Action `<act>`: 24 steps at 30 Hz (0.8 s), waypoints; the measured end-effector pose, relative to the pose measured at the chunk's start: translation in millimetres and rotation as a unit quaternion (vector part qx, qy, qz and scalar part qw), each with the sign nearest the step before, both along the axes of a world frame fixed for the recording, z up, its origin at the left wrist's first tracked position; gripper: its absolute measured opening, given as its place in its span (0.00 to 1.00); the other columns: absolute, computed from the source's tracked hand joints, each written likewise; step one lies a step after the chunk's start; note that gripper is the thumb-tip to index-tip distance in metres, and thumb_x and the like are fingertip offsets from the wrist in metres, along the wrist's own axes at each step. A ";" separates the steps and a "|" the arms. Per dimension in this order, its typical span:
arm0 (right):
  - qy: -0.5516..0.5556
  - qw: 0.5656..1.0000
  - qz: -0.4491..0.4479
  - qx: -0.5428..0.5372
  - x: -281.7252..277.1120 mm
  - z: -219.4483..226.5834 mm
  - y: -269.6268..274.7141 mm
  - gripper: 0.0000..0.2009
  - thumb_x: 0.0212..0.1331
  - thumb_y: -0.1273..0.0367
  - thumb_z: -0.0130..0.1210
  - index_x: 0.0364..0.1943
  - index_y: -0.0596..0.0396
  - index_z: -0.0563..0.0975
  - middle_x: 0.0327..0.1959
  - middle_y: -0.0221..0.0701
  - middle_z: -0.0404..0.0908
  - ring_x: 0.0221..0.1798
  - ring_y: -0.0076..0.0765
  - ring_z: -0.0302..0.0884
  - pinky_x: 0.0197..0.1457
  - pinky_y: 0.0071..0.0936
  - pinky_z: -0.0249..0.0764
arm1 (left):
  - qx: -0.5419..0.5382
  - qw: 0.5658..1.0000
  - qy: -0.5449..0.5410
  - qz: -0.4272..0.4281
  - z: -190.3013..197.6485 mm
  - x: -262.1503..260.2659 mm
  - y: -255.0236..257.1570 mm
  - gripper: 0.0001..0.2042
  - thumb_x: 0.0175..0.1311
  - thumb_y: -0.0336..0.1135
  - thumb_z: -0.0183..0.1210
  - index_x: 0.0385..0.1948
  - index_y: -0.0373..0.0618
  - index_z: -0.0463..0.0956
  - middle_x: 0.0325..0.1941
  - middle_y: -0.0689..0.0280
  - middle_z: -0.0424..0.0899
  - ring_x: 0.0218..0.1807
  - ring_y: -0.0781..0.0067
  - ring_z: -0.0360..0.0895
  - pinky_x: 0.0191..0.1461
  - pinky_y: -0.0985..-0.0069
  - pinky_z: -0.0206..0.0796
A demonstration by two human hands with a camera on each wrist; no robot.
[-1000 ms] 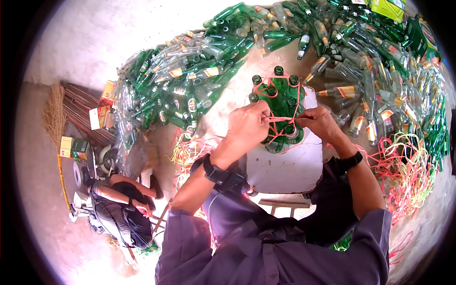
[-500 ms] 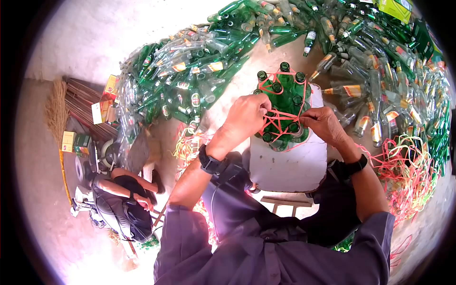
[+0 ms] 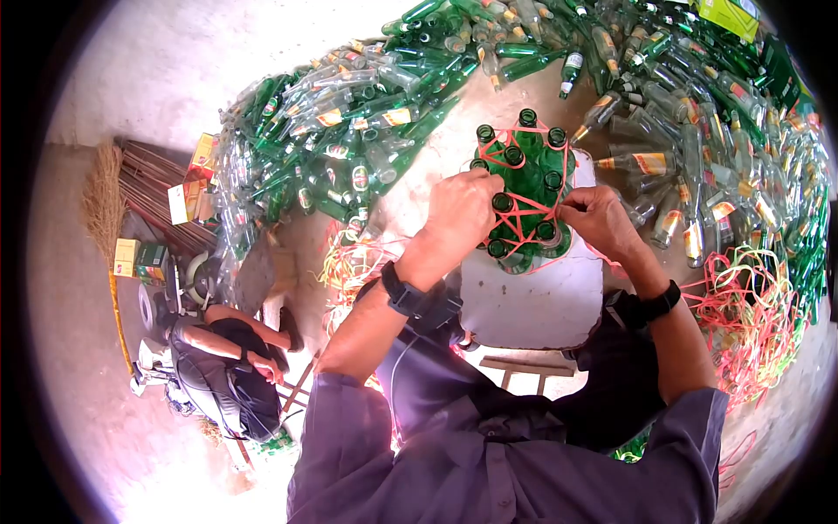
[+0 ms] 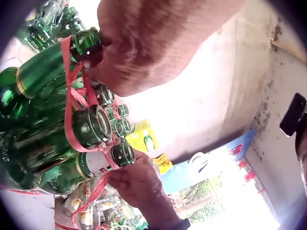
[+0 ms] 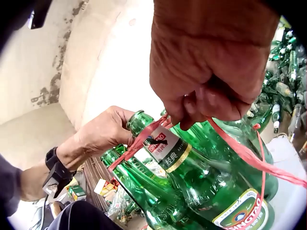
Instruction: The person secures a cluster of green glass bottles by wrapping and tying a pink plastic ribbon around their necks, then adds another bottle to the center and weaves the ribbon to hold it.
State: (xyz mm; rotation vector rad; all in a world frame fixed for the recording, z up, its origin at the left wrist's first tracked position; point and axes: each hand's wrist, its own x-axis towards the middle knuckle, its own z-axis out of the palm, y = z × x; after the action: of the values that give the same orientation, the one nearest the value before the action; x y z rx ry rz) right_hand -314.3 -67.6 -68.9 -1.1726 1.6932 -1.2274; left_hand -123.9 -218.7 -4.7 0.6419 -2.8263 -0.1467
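Observation:
Several upright green beer bottles (image 3: 531,162) stand bunched on a white-topped stool (image 3: 532,306), with red plastic string (image 3: 529,212) crossing between their necks. My left hand (image 3: 458,214) is at the near left of the bunch, its fingers curled at a bottle neck (image 4: 86,45); some fingertips are hidden behind the glass in the right wrist view. On the right side, my right hand (image 3: 602,223) pinches the red string between thumb and curled fingers. A loose tail (image 5: 254,160) trails from that grip. A TSINGTAO label (image 5: 244,213) shows on the nearest bottle.
Heaps of green and clear bottles (image 3: 340,113) curve around the far side and right. Tangled pink and yellow string (image 3: 742,323) lies at right. A broom (image 3: 109,210) and small boxes (image 3: 140,262) are at left, near another seated person (image 3: 231,371).
The string strands that stretched from my left hand across to the right now lie around a near bottle neck. My left hand has shifted slightly up and right; the right hand still pinches string.

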 end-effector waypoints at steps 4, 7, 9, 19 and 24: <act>0.004 1.000 0.002 0.017 -4.4 -18.7 -7.4 0.13 0.57 0.68 0.61 0.24 0.67 0.78 0.13 0.32 0.62 0.21 0.20 0.58 0.24 0.32 0.61 | 0.000 0.998 -0.057 0.032 4.9 -6.3 -0.3 0.07 0.49 0.25 0.57 0.29 0.48 0.82 0.30 0.59 0.84 0.36 0.54 0.85 0.35 0.60 0.75; 0.030 1.000 0.003 0.010 -3.0 -24.2 -6.8 0.15 0.57 0.67 0.61 0.22 0.67 0.77 0.13 0.34 0.61 0.21 0.22 0.58 0.24 0.33 0.62 | 0.008 0.997 -0.046 0.056 3.6 -11.5 1.1 0.09 0.57 0.29 0.56 0.31 0.53 0.85 0.31 0.60 0.86 0.35 0.52 0.84 0.38 0.57 0.76; 0.031 0.999 0.004 0.015 -1.7 -17.8 -3.5 0.15 0.57 0.67 0.62 0.22 0.68 0.77 0.13 0.35 0.61 0.21 0.22 0.58 0.24 0.34 0.62 | 0.022 0.995 -0.054 0.076 2.0 -11.6 -0.5 0.09 0.57 0.29 0.56 0.32 0.55 0.87 0.32 0.60 0.87 0.36 0.52 0.85 0.40 0.57 0.77; 0.050 0.998 -0.003 0.029 -2.2 -20.1 -1.7 0.14 0.57 0.67 0.62 0.23 0.67 0.78 0.13 0.41 0.65 0.18 0.28 0.61 0.25 0.38 0.63 | 0.086 0.989 -0.038 0.112 0.8 -15.4 -0.8 0.09 0.57 0.33 0.60 0.33 0.59 0.89 0.32 0.61 0.88 0.36 0.55 0.85 0.39 0.60 0.77; 0.125 0.992 -0.014 0.015 -12.5 -1.5 6.8 0.14 0.55 0.66 0.65 0.23 0.66 0.78 0.18 0.50 0.73 0.19 0.49 0.68 0.28 0.42 0.68 | 0.020 0.996 -0.021 0.080 -2.3 -11.7 8.3 0.09 0.54 0.31 0.59 0.32 0.57 0.88 0.31 0.59 0.87 0.36 0.57 0.85 0.35 0.62 0.76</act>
State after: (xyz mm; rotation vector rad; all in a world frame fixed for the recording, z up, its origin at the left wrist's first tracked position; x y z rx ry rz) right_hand -326.8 -60.9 -70.4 -1.3336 1.9093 -1.1029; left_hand -135.5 -210.5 -6.9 0.8860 -2.8037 -0.1632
